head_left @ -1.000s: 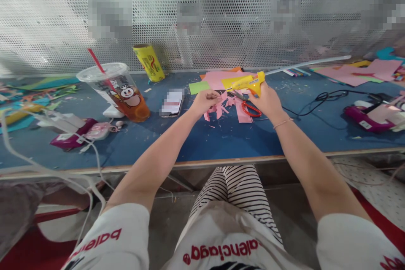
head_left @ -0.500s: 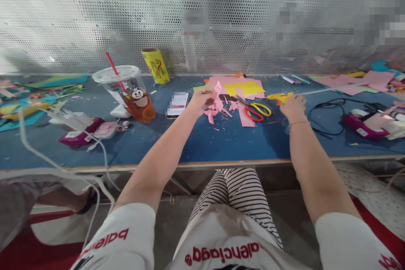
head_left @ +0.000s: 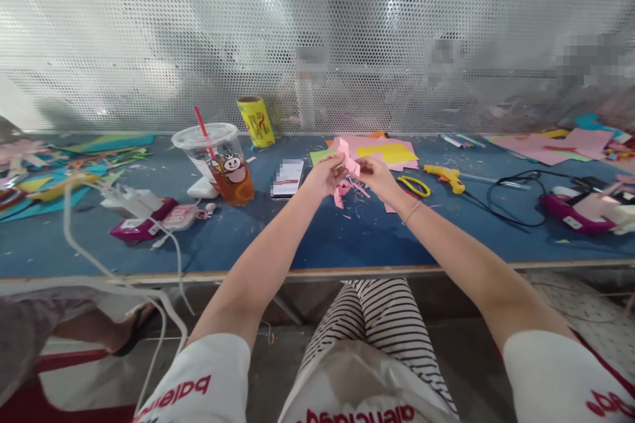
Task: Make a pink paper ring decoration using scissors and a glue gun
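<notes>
A folded pink paper piece [head_left: 347, 155] is held up between my two hands over the table. My left hand [head_left: 326, 173] is closed round its left side. From the right, my right hand [head_left: 374, 175] pinches its edge. Pink scraps [head_left: 342, 192] lie just below my hands. Behind them are pink sheets with a yellow sheet [head_left: 389, 153] on top. Scissors with a yellow handle [head_left: 415, 186] lie partly hidden by my right hand. The yellow glue gun [head_left: 445, 177] rests on the table to the right, touched by neither hand.
A drink cup [head_left: 228, 168], a phone [head_left: 288, 178] and a yellow roll [head_left: 256, 122] stand or lie to the left. Purple power strips [head_left: 141, 225] with white cables are at the left, another [head_left: 575, 211] at the right. A perforated metal screen [head_left: 367, 46] borders the back.
My right hand has let go of the glue gun, which now lies on the table, and has moved left to the pink paper piece. The camera view has shifted slightly.
</notes>
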Demonstrator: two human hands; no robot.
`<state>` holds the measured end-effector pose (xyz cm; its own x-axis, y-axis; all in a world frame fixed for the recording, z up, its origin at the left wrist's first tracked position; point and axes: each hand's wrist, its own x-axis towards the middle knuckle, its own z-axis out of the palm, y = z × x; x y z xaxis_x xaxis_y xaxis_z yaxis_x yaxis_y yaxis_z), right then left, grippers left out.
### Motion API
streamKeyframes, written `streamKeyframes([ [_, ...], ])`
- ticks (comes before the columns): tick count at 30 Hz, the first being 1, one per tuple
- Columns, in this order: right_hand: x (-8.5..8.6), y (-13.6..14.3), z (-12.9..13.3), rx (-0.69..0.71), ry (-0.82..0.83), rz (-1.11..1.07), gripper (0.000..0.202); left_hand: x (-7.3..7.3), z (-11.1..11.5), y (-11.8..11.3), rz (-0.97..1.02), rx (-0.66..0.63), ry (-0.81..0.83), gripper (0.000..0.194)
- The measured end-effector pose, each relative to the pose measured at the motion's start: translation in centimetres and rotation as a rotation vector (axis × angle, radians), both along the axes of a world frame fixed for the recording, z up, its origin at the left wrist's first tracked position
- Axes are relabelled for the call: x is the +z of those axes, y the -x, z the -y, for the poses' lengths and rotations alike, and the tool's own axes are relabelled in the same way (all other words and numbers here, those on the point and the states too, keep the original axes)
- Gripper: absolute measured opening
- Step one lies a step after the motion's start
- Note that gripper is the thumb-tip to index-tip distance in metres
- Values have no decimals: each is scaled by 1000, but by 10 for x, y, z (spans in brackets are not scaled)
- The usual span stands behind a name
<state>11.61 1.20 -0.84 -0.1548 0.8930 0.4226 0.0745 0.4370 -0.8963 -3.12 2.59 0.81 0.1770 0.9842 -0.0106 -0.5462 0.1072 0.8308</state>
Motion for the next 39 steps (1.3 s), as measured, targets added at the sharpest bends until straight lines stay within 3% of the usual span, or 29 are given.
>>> streamKeyframes([
  [6, 0, -8, -1, -78, 109, -40, 16, 3, 4, 0, 7, -43, 25, 19],
  [13, -8, -32, -7, -118, 159, -167, 22, -2, -7, 9, -23, -47, -29, 21],
  [18, -3, -52, -9, -148, 169, -230, 26, -7, -9, 7, -171, -39, -69, 19],
  [27, 3, -63, -11, -29, 246, -451, 14, -11, -4, -2, -365, -32, -119, 15],
  [32, 4, -63, -10, -67, 237, -483, 3, -11, -3, -3, -383, -25, -101, 13],
  [39, -6, -66, -17, -129, 211, -395, 28, -13, -4, -5, -404, -21, -113, 12],
])
